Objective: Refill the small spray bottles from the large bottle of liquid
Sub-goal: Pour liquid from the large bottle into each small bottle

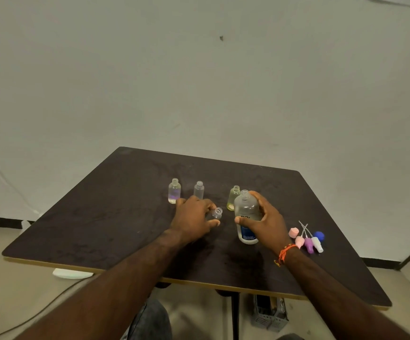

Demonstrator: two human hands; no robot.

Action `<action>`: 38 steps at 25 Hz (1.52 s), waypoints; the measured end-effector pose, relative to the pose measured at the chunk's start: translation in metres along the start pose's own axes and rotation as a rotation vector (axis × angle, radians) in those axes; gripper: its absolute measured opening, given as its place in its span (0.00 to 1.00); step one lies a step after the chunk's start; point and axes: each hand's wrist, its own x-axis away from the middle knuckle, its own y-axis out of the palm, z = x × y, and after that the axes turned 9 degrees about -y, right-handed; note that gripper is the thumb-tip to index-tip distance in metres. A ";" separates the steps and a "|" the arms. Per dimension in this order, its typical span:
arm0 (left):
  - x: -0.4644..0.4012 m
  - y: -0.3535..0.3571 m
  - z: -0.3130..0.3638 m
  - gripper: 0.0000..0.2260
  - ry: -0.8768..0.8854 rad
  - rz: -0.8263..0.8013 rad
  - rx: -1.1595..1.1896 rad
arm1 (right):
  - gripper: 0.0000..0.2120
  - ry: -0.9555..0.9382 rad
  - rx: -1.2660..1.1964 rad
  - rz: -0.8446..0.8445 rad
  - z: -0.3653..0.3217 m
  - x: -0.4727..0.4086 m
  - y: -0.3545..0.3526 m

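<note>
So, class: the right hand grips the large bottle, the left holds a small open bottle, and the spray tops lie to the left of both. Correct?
Not quite. In the head view the spray tops lie to the right of the large bottle, beside the right hand. The left hand does hold a small open bottle.

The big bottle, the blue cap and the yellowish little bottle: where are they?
Big bottle [246,209]: head view, clear shoulder.
Blue cap [319,235]: head view, rounded top.
Yellowish little bottle [232,198]: head view, body.
</note>
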 end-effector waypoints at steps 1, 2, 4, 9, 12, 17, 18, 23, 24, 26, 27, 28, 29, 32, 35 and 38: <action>-0.001 0.002 0.001 0.20 0.011 0.000 -0.019 | 0.39 -0.020 0.094 -0.004 -0.003 -0.001 -0.004; -0.002 0.005 0.002 0.20 0.017 0.003 -0.028 | 0.38 -0.045 0.222 -0.017 -0.005 -0.002 -0.008; -0.004 0.009 0.002 0.21 0.021 0.009 -0.034 | 0.38 -0.079 0.506 -0.078 -0.009 -0.004 -0.014; -0.008 0.013 0.003 0.22 0.049 0.007 -0.068 | 0.38 -0.101 0.804 -0.215 -0.008 -0.006 -0.022; -0.010 0.014 0.005 0.22 0.077 -0.008 -0.068 | 0.37 -0.125 0.856 -0.238 -0.009 -0.008 -0.021; -0.008 0.017 0.005 0.21 0.117 -0.005 -0.072 | 0.37 -0.158 0.907 -0.243 -0.007 -0.009 -0.015; -0.008 0.017 0.004 0.22 0.121 -0.004 -0.068 | 0.37 -0.157 0.904 -0.248 -0.006 -0.008 -0.014; -0.009 0.016 0.005 0.22 0.134 -0.013 -0.070 | 0.38 -0.157 0.919 -0.249 -0.002 -0.009 -0.016; -0.009 0.017 0.005 0.22 0.136 -0.016 -0.074 | 0.38 -0.159 0.925 -0.253 -0.001 -0.010 -0.017; -0.010 0.017 0.006 0.23 0.141 -0.021 -0.081 | 0.38 -0.164 0.937 -0.248 0.001 -0.011 -0.019; -0.010 0.017 0.006 0.23 0.145 -0.022 -0.086 | 0.37 -0.169 0.943 -0.244 0.002 -0.011 -0.020; -0.010 0.017 0.006 0.23 0.147 -0.024 -0.089 | 0.37 -0.175 0.950 -0.243 0.003 -0.010 -0.020; -0.010 0.017 0.007 0.23 0.149 -0.026 -0.092 | 0.37 -0.178 0.954 -0.247 0.003 -0.011 -0.020; -0.010 0.016 0.008 0.23 0.149 -0.038 -0.093 | 0.37 -0.179 0.955 -0.244 0.002 -0.011 -0.020; -0.010 0.016 0.008 0.23 0.142 -0.039 -0.087 | 0.37 -0.180 0.965 -0.249 0.001 -0.012 -0.020; -0.010 0.017 0.007 0.23 0.136 -0.040 -0.084 | 0.36 -0.185 0.974 -0.254 0.000 -0.013 -0.020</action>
